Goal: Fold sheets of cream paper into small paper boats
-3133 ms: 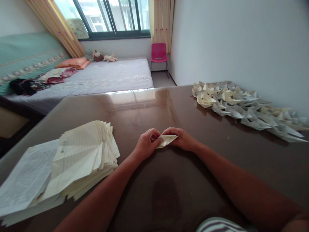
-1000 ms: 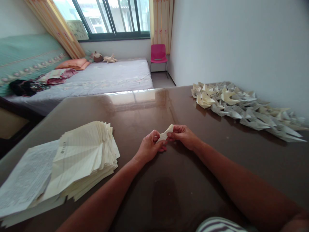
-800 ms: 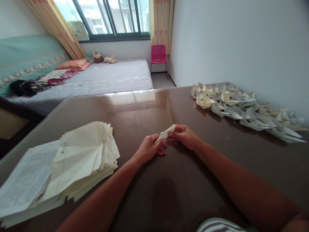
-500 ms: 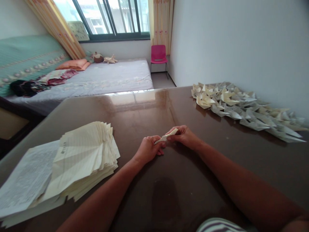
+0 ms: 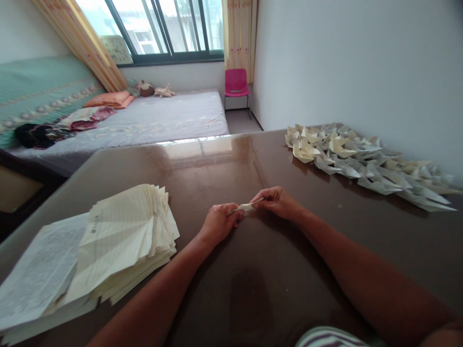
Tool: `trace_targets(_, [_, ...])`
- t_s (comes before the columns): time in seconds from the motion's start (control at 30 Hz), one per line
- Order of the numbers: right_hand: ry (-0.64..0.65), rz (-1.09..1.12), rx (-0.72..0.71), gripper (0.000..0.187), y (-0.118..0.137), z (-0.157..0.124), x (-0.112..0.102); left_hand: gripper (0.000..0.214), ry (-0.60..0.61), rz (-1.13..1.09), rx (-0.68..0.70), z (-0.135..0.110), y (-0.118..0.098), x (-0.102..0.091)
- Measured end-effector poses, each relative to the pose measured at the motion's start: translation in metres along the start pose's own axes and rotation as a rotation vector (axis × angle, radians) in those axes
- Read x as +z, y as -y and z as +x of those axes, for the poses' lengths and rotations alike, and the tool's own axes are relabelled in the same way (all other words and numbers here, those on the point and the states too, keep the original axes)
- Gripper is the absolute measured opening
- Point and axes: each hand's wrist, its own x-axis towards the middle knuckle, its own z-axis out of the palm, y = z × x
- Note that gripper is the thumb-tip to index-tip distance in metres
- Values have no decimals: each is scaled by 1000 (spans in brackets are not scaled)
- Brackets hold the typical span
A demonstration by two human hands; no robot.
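Observation:
A small folded paper (image 5: 246,207) of pale cream colour is held between my two hands, just above the brown table (image 5: 202,178). My left hand (image 5: 220,224) pinches its left end, fingers closed. At the opposite end, the thumb and fingers of my right hand (image 5: 277,202) grip it. The middle of the paper shows between the fingertips; both ends are partly covered. To the left lies a stack of creased, lined paper sheets (image 5: 115,236), fanned at its edge. Many folded paper boats (image 5: 340,147) crowd the table's right side along the wall.
Printed white sheets (image 5: 43,265) lie partly under the cream stack. Beyond the table's far edge stand a bed (image 5: 173,113) and a pink chair (image 5: 236,83). A white wall (image 5: 347,62) borders the right side.
My right hand has turned slightly, and the folded paper looks flatter and more stretched between my hands. My hands have drawn a little apart. The view has shifted slightly.

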Motion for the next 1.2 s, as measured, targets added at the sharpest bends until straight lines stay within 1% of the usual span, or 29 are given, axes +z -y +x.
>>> trace_targets(0.07, [-45,-84,-34,27,-3,1,-3,21,-58,87,40,1,2,-1])
trace_targets(0.1, [-64,-151,-46,26,-5,2,-6,20,-98,129,54,1,3,-1])
trace_targets(0.17, [-90,-291,-61,26,-8,2,-12,37,-171,194,64,0,4,-2])
trace_targets(0.2, [-91,-339,-66,29,-10,2,-15,43,-185,213,70,0,4,-3])
trace_targets(0.23, [-86,-361,-70,34,-10,2,-17,42,-181,228,82,0,5,-3])
trace_targets(0.3, [-75,-356,-84,46,-8,1,-20,30,-157,249,129,-1,5,-4])
trace_targets(0.37, [-80,-345,-140,51,-2,0,-20,18,-142,270,168,-2,6,-5])
trace_targets(0.4, [-90,-355,-186,48,1,0,-19,15,-144,279,174,-2,6,-5])
trace_targets(0.5, [-104,-447,-350,30,9,-1,-15,14,-130,279,194,-2,6,-5])
trace_targets(0.57, [-88,-546,-399,22,11,-3,-11,16,-105,266,230,-3,6,-5])
trace_targets(0.67, [-42,-730,-397,17,15,-7,-5,18,-75,254,288,-4,4,-4])
trace_targets(0.77, [10,-878,-392,19,20,-11,-3,18,-60,246,317,-4,2,-4])
trace_targets(0.9, [38,-899,-327,16,20,-11,-4,20,-38,216,347,-4,1,-6])
trace_targets(1.0, [20,-860,-248,19,16,-8,-5,21,-1,188,366,-3,2,-4])
trace_targets(1.07, [18,-868,-203,16,15,-8,-3,21,21,169,375,-3,2,-2])
trace_targets(1.2, [8,-1011,-132,12,22,-12,5,20,37,177,385,-1,7,-1])
